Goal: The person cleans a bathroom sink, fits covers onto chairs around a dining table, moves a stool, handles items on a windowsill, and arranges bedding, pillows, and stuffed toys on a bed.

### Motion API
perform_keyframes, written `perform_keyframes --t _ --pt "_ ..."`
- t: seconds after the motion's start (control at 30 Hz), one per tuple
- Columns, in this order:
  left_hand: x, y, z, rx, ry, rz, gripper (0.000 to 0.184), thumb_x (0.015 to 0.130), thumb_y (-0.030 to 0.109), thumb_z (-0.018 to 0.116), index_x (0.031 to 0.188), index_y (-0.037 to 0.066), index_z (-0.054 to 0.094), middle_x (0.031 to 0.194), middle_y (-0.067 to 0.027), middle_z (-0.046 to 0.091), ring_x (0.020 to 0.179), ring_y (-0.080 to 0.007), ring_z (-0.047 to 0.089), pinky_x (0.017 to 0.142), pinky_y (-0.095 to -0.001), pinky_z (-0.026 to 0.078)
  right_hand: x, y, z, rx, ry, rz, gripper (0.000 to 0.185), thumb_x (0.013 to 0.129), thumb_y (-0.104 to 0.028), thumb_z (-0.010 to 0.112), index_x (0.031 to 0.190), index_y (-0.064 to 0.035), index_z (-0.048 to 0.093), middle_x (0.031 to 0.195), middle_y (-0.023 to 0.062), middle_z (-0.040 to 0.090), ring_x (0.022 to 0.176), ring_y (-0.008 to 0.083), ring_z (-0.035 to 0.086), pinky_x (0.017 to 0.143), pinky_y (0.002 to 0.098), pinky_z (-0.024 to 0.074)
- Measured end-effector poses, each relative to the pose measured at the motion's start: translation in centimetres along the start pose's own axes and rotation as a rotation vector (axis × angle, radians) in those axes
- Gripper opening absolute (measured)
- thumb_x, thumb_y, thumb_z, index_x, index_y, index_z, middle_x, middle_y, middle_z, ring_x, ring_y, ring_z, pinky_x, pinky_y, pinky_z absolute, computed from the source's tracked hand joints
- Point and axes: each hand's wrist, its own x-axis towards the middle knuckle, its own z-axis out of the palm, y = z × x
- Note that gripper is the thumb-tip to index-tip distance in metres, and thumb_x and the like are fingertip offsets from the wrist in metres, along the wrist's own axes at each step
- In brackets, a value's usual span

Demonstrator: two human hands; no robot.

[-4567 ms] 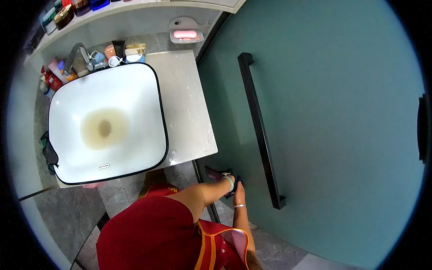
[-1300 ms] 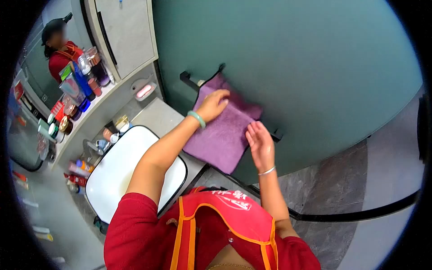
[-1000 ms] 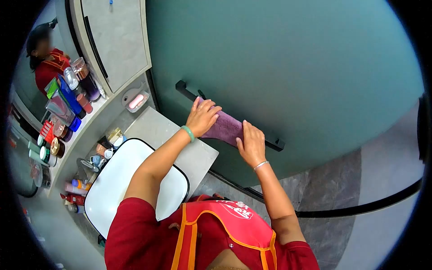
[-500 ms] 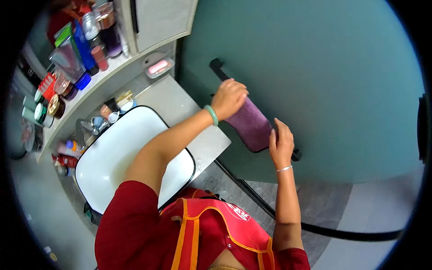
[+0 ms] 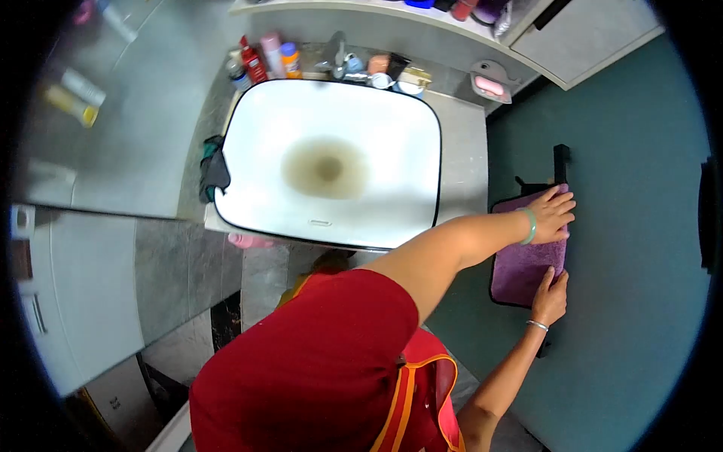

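A purple towel with a dark edge hangs over a black bar handle on the frosted door. My left hand, with a green bangle at its wrist, lies across the towel's upper part with fingers stretched out and a little apart. Lower down, my right hand, wearing a silver bracelet, has its thumb against the towel's lower corner. Its fingers curl round the edge along the bar, partly hidden.
A white washbasin with cloudy water at its drain is left of the door. Bottles and a tap line its back. A dark cloth drapes over its left rim. A soap dish is on the wall.
My view has swung left, bringing the whole basin into sight. My left hand has opened out flat on the towel, which looks more spread. My right hand has closed on the towel's lower edge.
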Motion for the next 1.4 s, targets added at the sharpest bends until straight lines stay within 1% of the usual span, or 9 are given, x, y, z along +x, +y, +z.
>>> perform_keyframes --t 0.13,0.4,0.6,0.8,0.93,1.0,1.13,1.33,1.4 --pt "-10.6 2.2 -2.7 -0.106 -0.122 -0.147 0.054 0.083 0.026 0.048 0.13 0.007 0.029 0.139 -0.0161 0.016 0.13 -0.0287 0.011 0.106 -0.0427 0.007 -0.3 0.0 0.2 0.05 0.073 -0.04 0.042 0.085 -0.041 0.042 0.113 -0.0102 0.048 0.096 0.0156 0.059 0.079 0.0362 0.057 0.063 0.0442 0.0444" --pt "-29.7 1.5 -17.3 0.225 -0.298 -0.554 0.047 0.076 0.009 0.052 0.12 -0.001 0.041 0.13 -0.0196 0.033 0.122 -0.0309 0.028 0.102 -0.0408 0.023 -2.3 -3.0 -0.3 0.534 0.389 -0.333 0.031 0.082 -0.012 0.05 0.109 0.0021 0.05 0.107 0.0181 0.053 0.103 0.0317 0.047 0.09 0.0383 0.035" --pt "-38.9 -2.3 -25.5 0.281 -0.153 -0.802 0.041 0.079 0.013 0.049 0.117 -0.001 0.043 0.125 -0.0221 0.038 0.117 -0.034 0.035 0.099 -0.0388 0.027 -8.5 -17.6 6.5 0.499 -0.214 -0.85 0.036 0.079 -0.011 0.051 0.113 0.0027 0.048 0.121 0.0192 0.045 0.116 0.032 0.04 0.099 0.041 0.027" --pt "-43.1 -5.0 -30.4 0.321 -0.199 -0.839 0.041 0.079 0.018 0.051 0.115 0.0 0.045 0.123 -0.0225 0.04 0.115 -0.0357 0.037 0.097 -0.0395 0.029 -10.0 -20.8 13.7 0.103 -0.251 -0.809 0.05 0.085 -0.029 0.042 0.123 0.0026 0.037 0.135 0.0148 0.028 0.127 0.028 0.022 0.104 0.0402 0.0158" --pt "-43.5 -6.0 -32.2 0.282 -0.379 -0.948 0.039 0.083 0.023 0.046 0.113 -0.002 0.046 0.119 -0.023 0.044 0.113 -0.0347 0.04 0.096 -0.039 0.031 -10.9 -26.2 13.3 0.002 -0.838 -0.895 0.068 0.087 -0.048 0.021 0.127 0.0057 0.029 0.136 0.0208 0.021 0.129 0.0281 0.015 0.105 0.0375 0.0088" --pt "-42.3 -5.6 -33.1 0.116 -0.612 -1.02 0.039 0.085 0.024 0.042 0.112 -0.003 0.047 0.118 -0.0236 0.045 0.111 -0.0337 0.042 0.095 -0.0376 0.031 -11.5 -29.2 15.5 0.0 -0.919 -0.83 0.07 0.086 -0.05 0.02 0.129 0.005 0.027 0.137 0.0207 0.019 0.129 0.0289 0.014 0.105 0.0374 0.0082" --pt "-43.7 -5.9 -31.9 -0.052 -0.475 -0.909 0.04 0.088 0.026 0.038 0.11 -0.005 0.047 0.113 -0.0243 0.048 0.107 -0.0344 0.045 0.093 -0.0362 0.035 -13.1 -34.3 15.5 -0.078 -0.996 -0.695 0.076 0.084 -0.056 0.019 0.131 0.0042 0.02 0.139 0.0214 0.011 0.13 0.0318 0.009 0.105 0.0363 0.007" --pt "-42.2 -6.1 -30.7 -0.139 -0.534 -0.9 0.042 0.088 0.028 0.037 0.112 -0.005 0.046 0.114 -0.0238 0.048 0.108 -0.0343 0.045 0.093 -0.0355 0.034 -15.5 -38.9 21.9 0.456 -1.225 -1.089 0.07 0.087 -0.054 0.018 0.132 -0.0008 0.023 0.138 0.0188 0.018 0.129 0.0296 0.014 0.105 0.0323 0.0105" --pt "-41.6 -6.6 -31.1 -0.161 -0.553 -0.909 0.042 0.088 0.029 0.037 0.112 -0.005 0.046 0.114 -0.0239 0.048 0.108 -0.0342 0.045 0.093 -0.0355 0.034 -14.1 -38.5 17.0 0.638 -1.332 -0.804 0.064 0.088 -0.049 0.022 0.128 0.0002 0.031 0.137 0.0158 0.024 0.127 0.0252 0.021 0.105 0.0283 0.0138"
